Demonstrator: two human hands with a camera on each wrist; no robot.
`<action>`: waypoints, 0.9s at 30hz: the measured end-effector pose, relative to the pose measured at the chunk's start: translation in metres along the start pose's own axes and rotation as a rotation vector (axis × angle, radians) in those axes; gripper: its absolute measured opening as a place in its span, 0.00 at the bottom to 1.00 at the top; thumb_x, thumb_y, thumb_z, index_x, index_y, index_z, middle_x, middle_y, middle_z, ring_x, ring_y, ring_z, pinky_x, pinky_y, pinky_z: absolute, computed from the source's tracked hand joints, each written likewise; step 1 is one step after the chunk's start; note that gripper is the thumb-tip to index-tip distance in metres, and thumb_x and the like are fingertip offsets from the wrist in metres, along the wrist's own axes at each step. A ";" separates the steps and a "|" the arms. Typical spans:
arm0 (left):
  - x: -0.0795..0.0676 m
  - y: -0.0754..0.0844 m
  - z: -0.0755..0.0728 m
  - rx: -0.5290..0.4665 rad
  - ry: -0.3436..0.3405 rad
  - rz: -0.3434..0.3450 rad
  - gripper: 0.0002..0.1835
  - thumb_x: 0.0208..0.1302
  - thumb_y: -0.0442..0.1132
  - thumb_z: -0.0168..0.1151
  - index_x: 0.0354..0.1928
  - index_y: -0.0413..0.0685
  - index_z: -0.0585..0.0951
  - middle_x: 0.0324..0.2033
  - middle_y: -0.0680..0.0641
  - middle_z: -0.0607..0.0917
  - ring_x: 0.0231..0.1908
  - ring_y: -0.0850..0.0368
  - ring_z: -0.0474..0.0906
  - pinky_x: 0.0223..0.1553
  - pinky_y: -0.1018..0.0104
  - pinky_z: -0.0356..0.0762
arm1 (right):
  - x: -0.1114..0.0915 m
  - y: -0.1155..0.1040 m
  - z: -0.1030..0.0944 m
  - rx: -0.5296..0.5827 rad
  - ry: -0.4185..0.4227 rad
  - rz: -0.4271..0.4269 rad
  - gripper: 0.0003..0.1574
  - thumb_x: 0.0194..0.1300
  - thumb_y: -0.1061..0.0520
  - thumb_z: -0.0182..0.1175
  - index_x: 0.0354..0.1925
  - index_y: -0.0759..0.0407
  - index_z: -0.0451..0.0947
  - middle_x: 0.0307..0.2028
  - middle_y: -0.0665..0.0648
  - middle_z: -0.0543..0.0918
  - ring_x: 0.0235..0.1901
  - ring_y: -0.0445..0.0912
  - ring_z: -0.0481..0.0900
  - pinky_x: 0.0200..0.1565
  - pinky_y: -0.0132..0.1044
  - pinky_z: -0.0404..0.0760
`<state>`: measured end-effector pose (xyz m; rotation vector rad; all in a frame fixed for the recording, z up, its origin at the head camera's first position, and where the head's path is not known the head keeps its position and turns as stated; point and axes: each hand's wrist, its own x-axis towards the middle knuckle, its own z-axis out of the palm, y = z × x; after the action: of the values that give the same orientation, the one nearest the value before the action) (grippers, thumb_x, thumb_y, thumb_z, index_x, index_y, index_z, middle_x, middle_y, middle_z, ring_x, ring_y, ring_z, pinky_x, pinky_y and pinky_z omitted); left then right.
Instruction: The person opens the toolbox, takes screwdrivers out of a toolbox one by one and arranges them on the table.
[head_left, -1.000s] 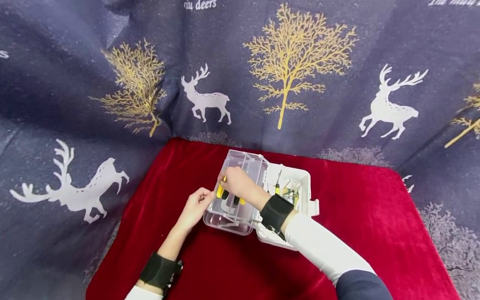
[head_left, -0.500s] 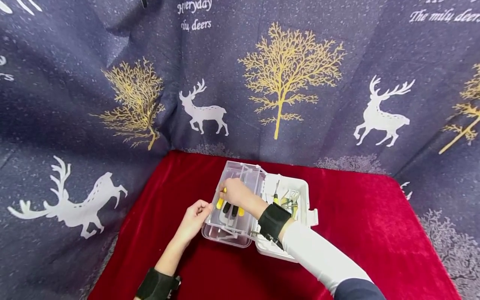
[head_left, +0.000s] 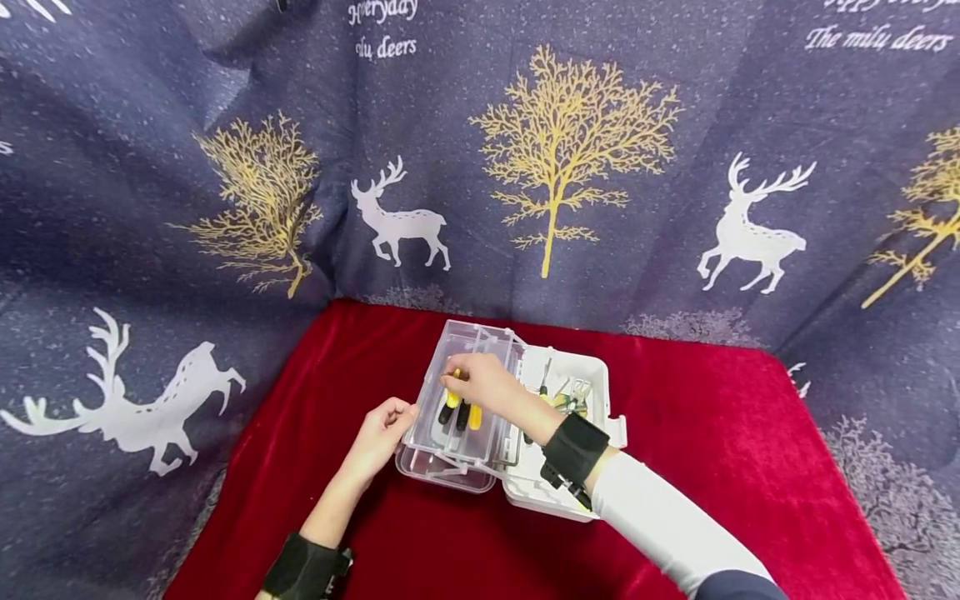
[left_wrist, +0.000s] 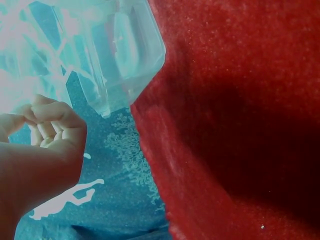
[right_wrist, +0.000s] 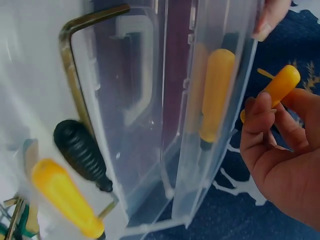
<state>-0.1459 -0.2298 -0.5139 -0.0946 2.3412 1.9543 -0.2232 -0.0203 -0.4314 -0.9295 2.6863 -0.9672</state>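
My right hand [head_left: 483,385] pinches a small yellow-handled tool [right_wrist: 284,82] between thumb and fingers, above the clear plastic tray [head_left: 459,332]. Its far end is hidden by the fingers. My left hand [head_left: 381,435] grips the tray's left rim with thumb and curled fingers. Within the tray, below the right hand, lie black handles [head_left: 462,417] and a yellow handle [head_left: 475,418]. In the right wrist view, a yellow screwdriver handle [right_wrist: 217,95] shows through the tray wall, the left fingertip [right_wrist: 265,30] at its rim.
Right of the tray stands the open white toolbox [head_left: 602,375], its latch [head_left: 617,431] on the right side. Inside are a bent hex key [right_wrist: 75,65], a black ribbed handle [right_wrist: 80,150], a yellow handle [right_wrist: 65,195] and several small tools. Red cloth [head_left: 690,467] covers the table.
My right hand has moved slightly right with the yellow-handled tool, which now overlaps the black handles instead of lying left of them. My left hand stays at the tray's rim.
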 end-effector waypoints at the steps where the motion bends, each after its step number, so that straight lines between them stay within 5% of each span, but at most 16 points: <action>1: 0.001 0.000 0.001 -0.001 0.001 -0.001 0.14 0.77 0.40 0.61 0.44 0.32 0.78 0.27 0.49 0.80 0.25 0.59 0.73 0.27 0.68 0.73 | -0.004 0.001 -0.003 0.011 0.004 0.009 0.05 0.73 0.57 0.63 0.39 0.56 0.84 0.23 0.48 0.81 0.22 0.36 0.72 0.28 0.30 0.72; 14: 0.004 0.000 0.005 -0.050 -0.025 -0.029 0.14 0.76 0.41 0.62 0.46 0.31 0.79 0.23 0.50 0.79 0.23 0.59 0.71 0.26 0.70 0.70 | -0.062 0.027 -0.052 0.023 0.122 0.090 0.07 0.71 0.60 0.64 0.46 0.58 0.84 0.24 0.47 0.80 0.24 0.38 0.72 0.31 0.34 0.73; 27: 0.002 0.002 0.004 -0.027 -0.008 -0.049 0.14 0.76 0.41 0.62 0.45 0.33 0.79 0.22 0.52 0.77 0.24 0.61 0.70 0.28 0.71 0.69 | -0.144 0.086 -0.087 -0.022 0.302 0.245 0.07 0.70 0.65 0.65 0.45 0.58 0.82 0.30 0.53 0.85 0.28 0.43 0.78 0.30 0.35 0.76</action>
<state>-0.1477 -0.2257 -0.5130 -0.1441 2.2864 1.9601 -0.1792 0.1635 -0.4274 -0.4697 2.9695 -1.1005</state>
